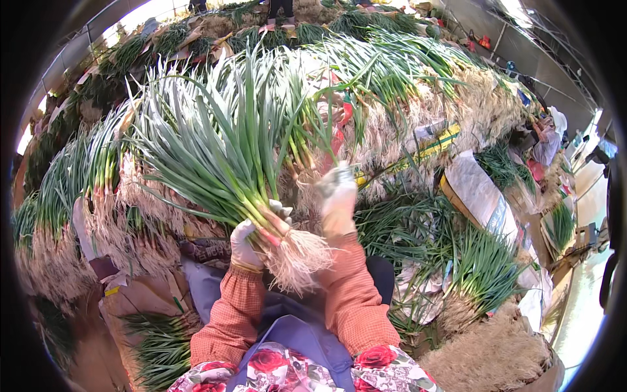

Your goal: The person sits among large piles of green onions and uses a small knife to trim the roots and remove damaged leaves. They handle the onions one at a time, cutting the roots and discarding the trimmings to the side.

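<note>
My left hand (250, 242), in a pale glove, is closed round the lower stems of a bunch of green onions (250, 196). Their leaves fan up and to the left, and their pale roots hang at the lower right, in front of my lap. Just right of the bunch is my right hand (338, 186), gloved and blurred. A thin green leaf or stalk rises from its fingertips, but whether it grips this is unclear. Behind both hands lies a long row of green onions (392, 73) with roots towards me.
Loose green onions (482, 269) lie at my right beside a mat of cut roots (490, 348). Another bunch (161, 343) rests at lower left. A white woven sack (480, 191) lies at right. A person in a white hat (546, 139) is at far right; another stands at the top.
</note>
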`<state>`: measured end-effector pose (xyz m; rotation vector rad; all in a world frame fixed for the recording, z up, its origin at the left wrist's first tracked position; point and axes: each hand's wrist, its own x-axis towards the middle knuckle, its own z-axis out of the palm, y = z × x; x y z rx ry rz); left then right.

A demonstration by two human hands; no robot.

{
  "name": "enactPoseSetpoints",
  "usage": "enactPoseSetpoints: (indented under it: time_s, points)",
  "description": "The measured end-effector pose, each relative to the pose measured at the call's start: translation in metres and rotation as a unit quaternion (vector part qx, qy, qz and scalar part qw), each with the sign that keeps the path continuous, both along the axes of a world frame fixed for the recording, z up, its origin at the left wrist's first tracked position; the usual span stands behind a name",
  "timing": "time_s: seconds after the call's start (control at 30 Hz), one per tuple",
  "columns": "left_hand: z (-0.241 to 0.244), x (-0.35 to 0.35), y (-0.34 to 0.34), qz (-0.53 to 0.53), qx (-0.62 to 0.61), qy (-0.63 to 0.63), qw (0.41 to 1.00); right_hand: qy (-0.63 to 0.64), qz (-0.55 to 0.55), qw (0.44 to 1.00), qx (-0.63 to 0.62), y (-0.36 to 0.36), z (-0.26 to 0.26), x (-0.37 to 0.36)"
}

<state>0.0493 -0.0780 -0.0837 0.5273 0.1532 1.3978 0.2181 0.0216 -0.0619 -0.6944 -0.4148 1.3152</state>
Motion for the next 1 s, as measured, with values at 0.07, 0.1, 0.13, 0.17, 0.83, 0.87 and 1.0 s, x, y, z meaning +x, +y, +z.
enactPoseSetpoints:
  time_s: [0.07,0.1,0.13,0.17,0.83,0.87,1.0]
  points:
    - [-0.014,0.000,-0.003,-0.007,-0.002,-0.037,0.999,0.114,-0.082,0.983,0.116,0.028,-0.013,0.060]
    - [-0.011,-0.001,-0.008,-0.001,0.004,-0.060,0.998,0.030,-0.048,0.986,0.158,0.037,-0.022,0.079]
    - [-0.022,-0.004,-0.009,-0.019,0.004,-0.092,0.996,-0.129,-0.070,0.981,0.128,0.038,-0.027,0.084]
    - [-0.031,-0.008,-0.007,-0.037,0.005,-0.123,0.992,-0.285,-0.091,0.949,0.095,0.037,-0.033,0.087]
    - [0.015,-0.018,-0.007,0.016,0.047,-0.013,0.999,-0.249,0.342,0.905,0.045,-0.003,0.005,0.012]
    - [0.015,-0.014,-0.008,0.022,0.047,-0.006,0.999,-0.260,0.362,0.894,0.032,-0.025,0.016,0.007]
    - [-0.015,-0.016,0.001,-0.034,-0.022,-0.039,0.998,-0.307,0.336,0.885,0.098,-0.056,-0.027,0.003]
